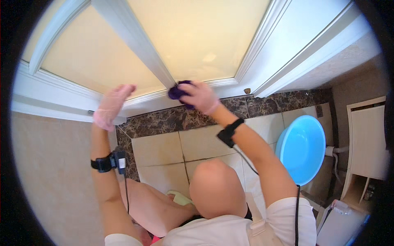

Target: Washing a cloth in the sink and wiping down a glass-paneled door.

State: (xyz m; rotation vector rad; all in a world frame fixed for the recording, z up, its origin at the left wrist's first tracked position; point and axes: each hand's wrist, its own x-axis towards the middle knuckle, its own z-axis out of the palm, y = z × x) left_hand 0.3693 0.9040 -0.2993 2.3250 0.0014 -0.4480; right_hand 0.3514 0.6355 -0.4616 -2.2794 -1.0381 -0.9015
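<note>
A dark purple cloth (177, 92) is bunched under the fingers of my right hand (201, 96), which wears a thin pink glove. That hand presses the cloth against the lower frame of a white door (135, 100), where a vertical bar meets the bottom rail. My left hand (111, 107), gloved in pink too, is raised by the door's lower left part. Its fingers are stretched out with nothing in them; whether they touch the door I cannot tell. Cream-coloured panels (193, 37) fill the door frame above both hands.
A light blue basin (303, 149) stands on the tiled floor (205, 141) at the right, beside a pale wooden cabinet (369, 139). A dark marbled threshold (156, 120) runs below the door. My bent knee (215, 186) is close in front of me. Cables hang from both wrist straps.
</note>
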